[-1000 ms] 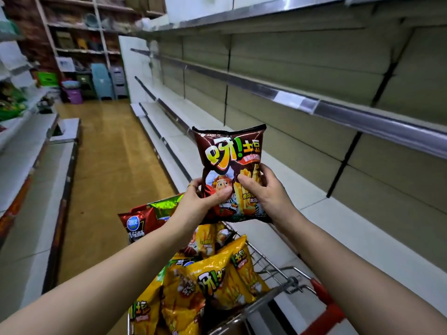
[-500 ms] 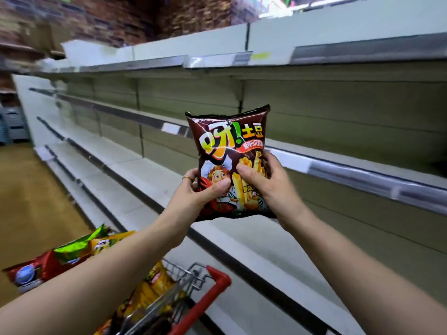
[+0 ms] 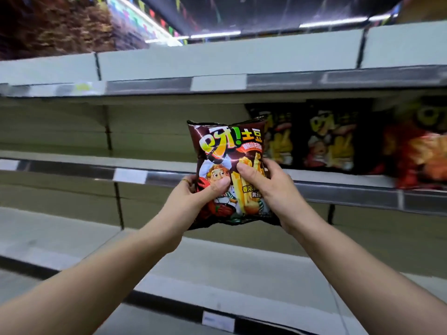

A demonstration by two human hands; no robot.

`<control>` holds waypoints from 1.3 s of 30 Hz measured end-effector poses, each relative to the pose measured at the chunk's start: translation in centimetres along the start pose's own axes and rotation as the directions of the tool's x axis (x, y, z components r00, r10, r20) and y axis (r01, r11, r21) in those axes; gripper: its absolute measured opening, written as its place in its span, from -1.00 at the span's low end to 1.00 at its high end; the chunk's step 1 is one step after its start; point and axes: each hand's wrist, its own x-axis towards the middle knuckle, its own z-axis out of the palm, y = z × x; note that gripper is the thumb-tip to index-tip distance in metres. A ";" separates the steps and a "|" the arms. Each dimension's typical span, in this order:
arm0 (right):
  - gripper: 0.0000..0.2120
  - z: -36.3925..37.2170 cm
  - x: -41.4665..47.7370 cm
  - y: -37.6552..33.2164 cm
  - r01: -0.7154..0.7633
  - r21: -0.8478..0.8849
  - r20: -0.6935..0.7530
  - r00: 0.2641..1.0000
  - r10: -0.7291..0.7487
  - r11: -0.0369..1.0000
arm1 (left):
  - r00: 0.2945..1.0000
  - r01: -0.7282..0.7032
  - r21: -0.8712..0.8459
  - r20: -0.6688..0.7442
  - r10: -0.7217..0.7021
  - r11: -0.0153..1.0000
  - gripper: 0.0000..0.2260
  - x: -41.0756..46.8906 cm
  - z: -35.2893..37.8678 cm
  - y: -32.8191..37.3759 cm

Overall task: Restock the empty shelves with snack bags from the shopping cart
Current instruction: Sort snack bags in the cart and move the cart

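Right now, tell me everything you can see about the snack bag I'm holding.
The snack bag is a dark brown, glossy foil-like pouch with yellow-green lettering, a cartoon chef and pictured fries. It is sealed, puffed and upright, its front facing the camera, its crimped top edge slightly wavy. The left hand and right hand pinch its lower half, thumbs on the front. It is held in front of the middle shelf, left of similar bags standing there.

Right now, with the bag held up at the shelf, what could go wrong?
1. Both hands pinch only the lower half of the brown snack bag, so its top could flop as it goes in.
2. The shelved bags stand close on the right; pushing in could topple them.
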 end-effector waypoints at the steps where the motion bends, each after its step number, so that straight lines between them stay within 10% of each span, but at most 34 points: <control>1: -0.31 -1.5 -0.1 -0.2 -0.017 -0.002 -0.028 0.999 0.017 1.000 | 0.999 0.008 0.010 0.035 -0.009 1.000 -0.46 0.7 1.3 0.3; 13: -0.42 -15.4 4.4 -1.8 -0.094 -0.014 -0.305 0.949 0.085 0.995 | 0.930 -0.029 0.167 0.365 -0.035 0.986 -0.14 11.8 14.0 3.1; 21: -0.44 -19.4 7.2 -0.6 -0.103 -0.009 -0.395 0.914 0.092 0.995 | 0.917 0.052 0.093 0.389 -0.084 0.994 -0.45 16.8 18.7 1.5; 32: -0.81 -21.0 7.8 1.9 -0.099 -0.054 -0.433 0.899 0.066 0.994 | 0.929 -0.038 0.362 0.355 -0.100 0.932 -0.38 18.1 20.3 -0.6; 39: -0.33 -19.1 6.2 0.4 -0.040 -0.350 -0.503 0.851 -0.152 0.936 | 0.945 -0.066 0.305 0.325 -0.039 0.950 -0.10 15.6 18.7 0.3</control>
